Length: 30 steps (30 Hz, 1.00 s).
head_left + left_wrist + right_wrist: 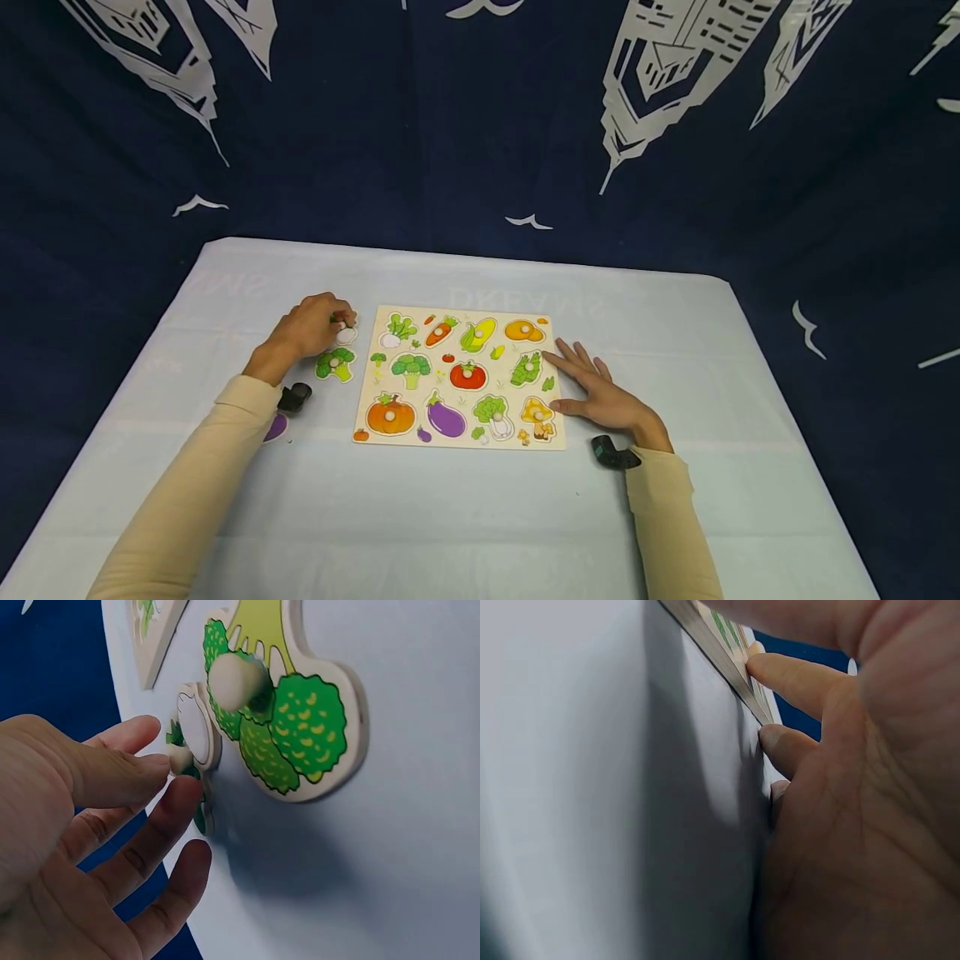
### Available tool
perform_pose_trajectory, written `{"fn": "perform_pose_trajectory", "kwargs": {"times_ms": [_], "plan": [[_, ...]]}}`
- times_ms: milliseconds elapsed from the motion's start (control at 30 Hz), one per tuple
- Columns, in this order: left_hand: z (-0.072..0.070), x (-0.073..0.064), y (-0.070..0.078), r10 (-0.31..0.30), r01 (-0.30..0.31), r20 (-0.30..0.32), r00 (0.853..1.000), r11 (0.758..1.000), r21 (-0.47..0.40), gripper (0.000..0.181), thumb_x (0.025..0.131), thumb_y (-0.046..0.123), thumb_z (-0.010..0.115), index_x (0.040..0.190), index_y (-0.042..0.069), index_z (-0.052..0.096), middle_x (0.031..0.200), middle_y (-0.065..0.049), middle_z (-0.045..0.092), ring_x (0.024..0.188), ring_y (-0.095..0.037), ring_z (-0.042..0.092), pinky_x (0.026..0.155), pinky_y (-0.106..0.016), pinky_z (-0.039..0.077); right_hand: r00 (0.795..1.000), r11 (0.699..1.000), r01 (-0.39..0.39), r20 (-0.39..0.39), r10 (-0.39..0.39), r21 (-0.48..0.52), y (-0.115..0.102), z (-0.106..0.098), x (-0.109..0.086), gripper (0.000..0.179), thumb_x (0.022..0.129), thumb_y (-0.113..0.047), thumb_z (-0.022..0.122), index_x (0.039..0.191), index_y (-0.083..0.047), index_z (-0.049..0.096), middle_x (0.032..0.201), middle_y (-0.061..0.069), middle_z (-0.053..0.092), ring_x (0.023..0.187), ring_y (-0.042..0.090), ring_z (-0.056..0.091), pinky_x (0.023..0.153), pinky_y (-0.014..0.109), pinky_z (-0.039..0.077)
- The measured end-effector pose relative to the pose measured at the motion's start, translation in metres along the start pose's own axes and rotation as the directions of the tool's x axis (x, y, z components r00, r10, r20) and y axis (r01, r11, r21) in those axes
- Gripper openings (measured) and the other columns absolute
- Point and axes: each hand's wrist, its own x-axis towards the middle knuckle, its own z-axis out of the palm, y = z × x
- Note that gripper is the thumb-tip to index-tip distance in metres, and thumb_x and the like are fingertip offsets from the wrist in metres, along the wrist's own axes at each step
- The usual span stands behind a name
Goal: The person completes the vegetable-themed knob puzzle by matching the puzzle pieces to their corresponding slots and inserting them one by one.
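A wooden vegetable puzzle board (431,425) lies flat on the table, with several knobbed pieces in it, such as a tomato (461,379) and a pumpkin (378,417). Left of it, my left hand (309,325) pinches the knob of a white turnip puzzle piece (193,729) between thumb and finger; its other fingers are spread. Just below that hand lies a broccoli puzzle piece (307,727), knob up. My right hand (600,396) rests at the board's right edge, fingers extended, index fingertip and thumb touching it. The turnip piece (347,335) is partly covered by fingers in the head view.
A purple puzzle piece (276,427) lies by the left wrist, partly hidden by the black wrist camera (294,397). Another camera (611,452) sits at the right wrist. White cloth covers the table (465,525); a dark blue patterned curtain (420,150) hangs behind.
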Motion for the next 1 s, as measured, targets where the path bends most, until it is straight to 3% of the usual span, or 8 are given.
{"fn": "perform_pose_trajectory", "kwargs": {"times_ms": [333, 1000], "plan": [[0.0032, 0.0007, -0.0035, 0.002, -0.002, 0.018, 1.0, 1.0, 0.011, 0.016, 0.097, 0.002, 0.058, 0.104, 0.009, 0.07, 0.113, -0.015, 0.061, 0.103, -0.033, 0.055, 0.089, -0.056, 0.048, 1.0, 1.0, -0.005, 0.001, 0.005, -0.003, -0.0011, 0.0, 0.0009, 0.084, 0.089, -0.038, 0.075, 0.159, -0.026, 0.03, 0.17, 0.007, 0.004, 0.156, 0.033, -0.011, 0.121, 0.061, -0.009], [0.0049, 0.0032, -0.0015, 0.019, -0.019, -0.008, 1.0, 1.0, 0.009, 0.015, 0.098, 0.003, 0.057, 0.103, 0.008, 0.07, 0.111, -0.015, 0.061, 0.097, -0.031, 0.056, 0.086, -0.052, 0.049, 1.0, 1.0, 0.001, -0.002, -0.001, -0.01, -0.0006, 0.0005, 0.0013, 0.084, 0.089, -0.038, 0.074, 0.159, -0.026, 0.03, 0.17, 0.006, 0.003, 0.156, 0.033, -0.011, 0.121, 0.062, -0.009]]}}
